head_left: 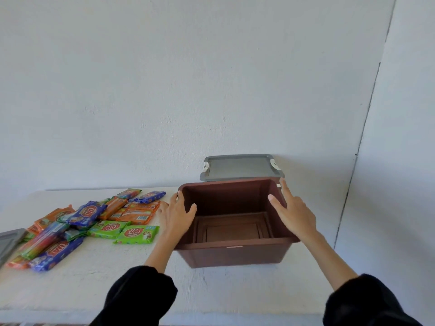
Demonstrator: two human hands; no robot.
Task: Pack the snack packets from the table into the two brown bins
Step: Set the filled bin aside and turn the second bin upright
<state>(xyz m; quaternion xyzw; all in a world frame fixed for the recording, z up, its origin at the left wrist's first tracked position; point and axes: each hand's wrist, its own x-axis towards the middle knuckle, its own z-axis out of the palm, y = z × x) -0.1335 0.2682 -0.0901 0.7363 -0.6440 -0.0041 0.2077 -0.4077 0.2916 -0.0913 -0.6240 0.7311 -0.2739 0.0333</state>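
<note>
An empty brown bin (233,254) stands on the white table (106,285), right of centre. My left hand (177,216) grips its left rim, thumb inside, fingers outside. My right hand (294,214) rests on its right rim with the fingers stretched out. A pile of several snack packets (94,220) in orange, green and blue wrappers lies on the table to the left of the bin. Only one brown bin is in view.
A grey lid (240,167) leans against the white wall behind the bin. Another grey lid (8,242) pokes in at the left edge. The table's front edge runs along the bottom of the view.
</note>
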